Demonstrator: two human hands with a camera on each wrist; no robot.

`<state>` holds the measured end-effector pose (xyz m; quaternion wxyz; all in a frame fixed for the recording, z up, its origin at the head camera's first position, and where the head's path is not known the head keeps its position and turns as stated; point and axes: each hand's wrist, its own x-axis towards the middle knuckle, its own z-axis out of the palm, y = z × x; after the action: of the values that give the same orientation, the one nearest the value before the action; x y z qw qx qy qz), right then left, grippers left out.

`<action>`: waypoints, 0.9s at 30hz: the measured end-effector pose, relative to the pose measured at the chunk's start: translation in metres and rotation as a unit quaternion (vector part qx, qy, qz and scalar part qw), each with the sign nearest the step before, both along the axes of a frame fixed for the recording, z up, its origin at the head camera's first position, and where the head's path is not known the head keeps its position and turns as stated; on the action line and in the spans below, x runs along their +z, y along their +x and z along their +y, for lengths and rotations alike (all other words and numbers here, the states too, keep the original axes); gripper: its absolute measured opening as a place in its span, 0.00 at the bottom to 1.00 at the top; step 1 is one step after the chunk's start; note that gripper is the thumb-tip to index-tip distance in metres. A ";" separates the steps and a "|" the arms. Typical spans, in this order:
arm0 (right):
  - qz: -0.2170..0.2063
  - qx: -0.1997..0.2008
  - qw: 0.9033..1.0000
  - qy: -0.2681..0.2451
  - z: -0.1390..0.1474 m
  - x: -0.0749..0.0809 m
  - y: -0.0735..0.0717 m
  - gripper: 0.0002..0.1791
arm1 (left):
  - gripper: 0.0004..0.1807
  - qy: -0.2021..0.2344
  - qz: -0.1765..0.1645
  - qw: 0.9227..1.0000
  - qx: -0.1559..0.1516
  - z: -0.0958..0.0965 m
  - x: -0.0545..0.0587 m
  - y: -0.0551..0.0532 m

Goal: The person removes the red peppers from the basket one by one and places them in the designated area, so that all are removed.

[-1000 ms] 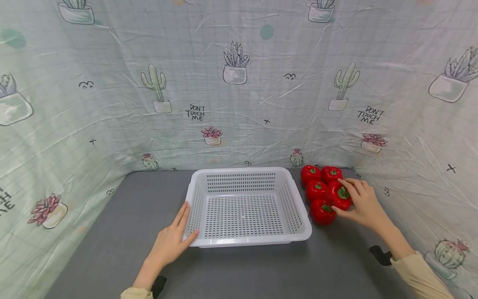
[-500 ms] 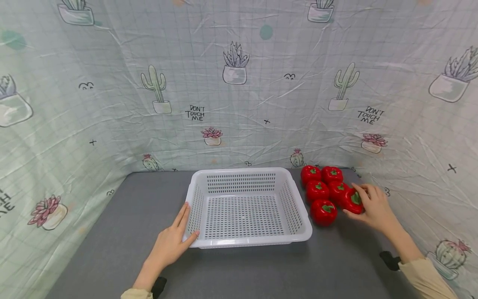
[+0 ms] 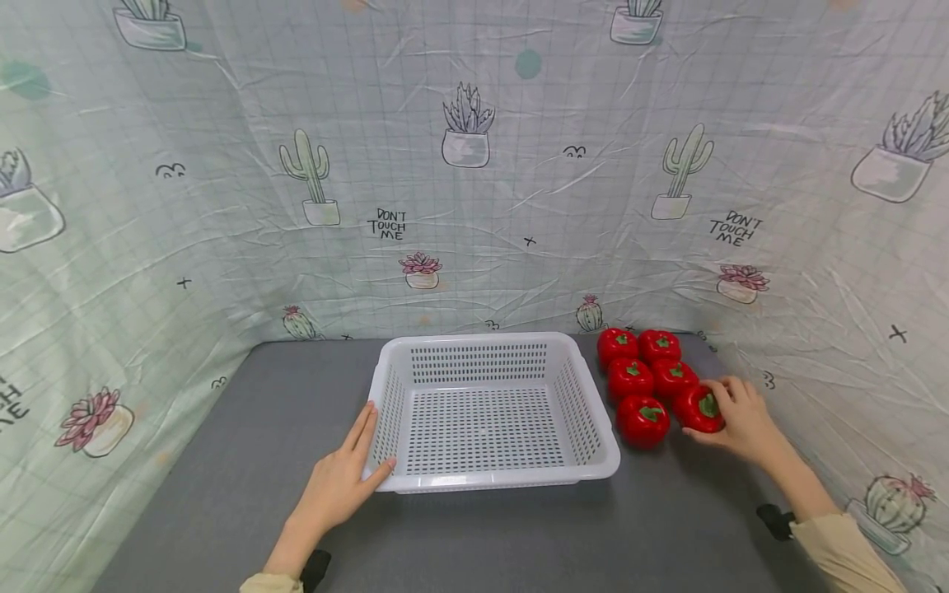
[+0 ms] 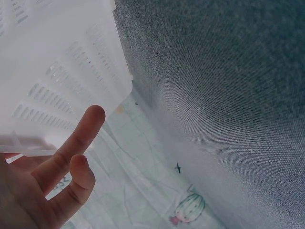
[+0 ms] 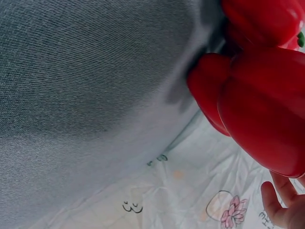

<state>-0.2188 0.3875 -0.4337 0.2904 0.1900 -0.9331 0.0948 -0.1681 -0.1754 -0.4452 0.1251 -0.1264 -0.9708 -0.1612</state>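
Observation:
A white perforated plastic basket (image 3: 504, 478) stands on the grey table. My left hand (image 3: 337, 486) rests on its front left corner, fingers along the left rim and thumb over the front rim; the left wrist view shows two fingers (image 4: 76, 138) extended beside the basket's outer wall. To the basket's right, my right hand (image 3: 745, 424) grips a glossy red bell pepper (image 3: 697, 409) with a green stem, fingers at its far right side and thumb at its near side. In the right wrist view this pepper (image 5: 267, 109) covers much of the right side, fingertips at its lower edge.
Several more red bell peppers cluster right of the basket, the nearest pepper (image 3: 642, 422) close to its right rim. Another pepper (image 3: 673, 377) sits just behind the gripped one. A cactus-printed cloth (image 3: 474, 206) hangs around the back and sides of the table.
My right hand has moved the gripped bell pepper to the right and slightly toward me, away from the cluster, uncovering a pepper behind it. The left hand and basket stay in place.

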 end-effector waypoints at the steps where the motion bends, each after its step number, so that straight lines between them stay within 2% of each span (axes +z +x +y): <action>1: -0.006 0.000 1.000 -0.002 0.000 -0.001 -0.001 0.41 | 0.42 0.000 -0.003 1.000 0.001 0.000 0.000 0.000; 12: -0.043 0.003 0.999 0.000 0.001 -0.013 -0.004 0.39 | 0.42 -0.001 -0.005 1.000 -0.001 0.000 0.001 0.000; 27: -0.092 -0.001 0.995 0.025 0.001 -0.016 -0.004 0.36 | 0.42 -0.001 -0.007 1.000 0.000 0.000 0.000 0.000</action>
<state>-0.2225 0.3888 -0.4493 0.1985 0.1865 -0.9581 0.0880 -0.1681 -0.1754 -0.4451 0.1179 -0.1252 -0.9718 -0.1612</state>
